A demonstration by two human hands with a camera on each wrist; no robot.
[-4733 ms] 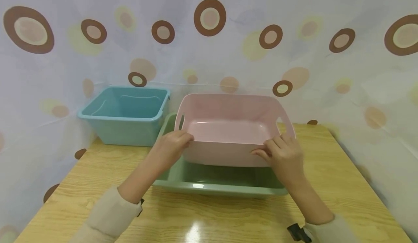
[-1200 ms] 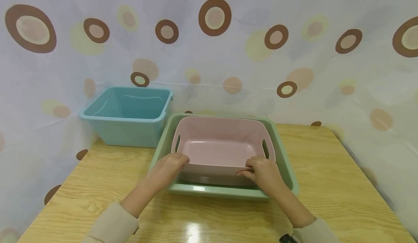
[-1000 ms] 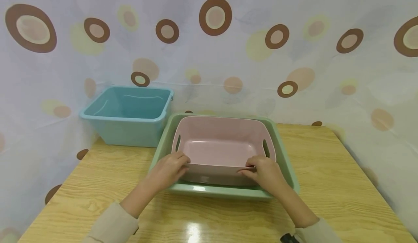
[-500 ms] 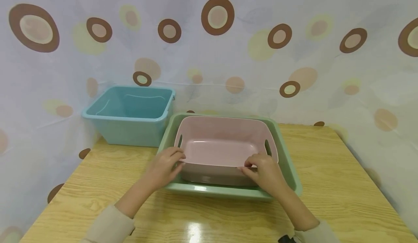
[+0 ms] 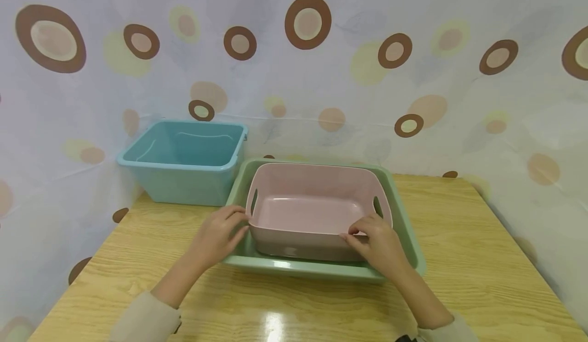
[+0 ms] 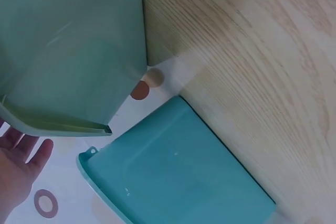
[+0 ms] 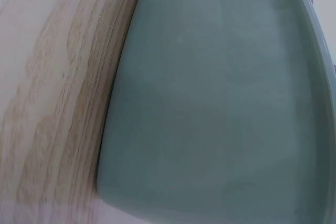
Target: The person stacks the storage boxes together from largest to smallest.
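A pink plastic storage basket (image 5: pixel 317 209) with handle slots in its ends sits inside a larger green plastic basin (image 5: pixel 303 266). My right hand (image 5: pixel 380 242) pinches the basket's front rim near its right corner, fingers over the rim and thumb in front. At the front left corner, my left hand (image 5: pixel 216 236) has its fingers loosely spread close to the rim; whether they touch is unclear. Seen from the left wrist, the left hand (image 6: pixel 16 169) shows extended fingers by the basin's edge (image 6: pixel 63 128). The right wrist view shows the basin's outer wall (image 7: pixel 205 103), with the hand out of sight.
A blue plastic bin (image 5: pixel 186 184) stands behind and to the left, close against the basin. Everything rests on a wood-grain table (image 5: pixel 459 260). A dotted cloth (image 5: pixel 349 92) hangs behind it.
The pink basket was first held tilted above the green basin and then came down into it. Lately my left hand has let go of the rim and moved left. The right hand stays at the rim.
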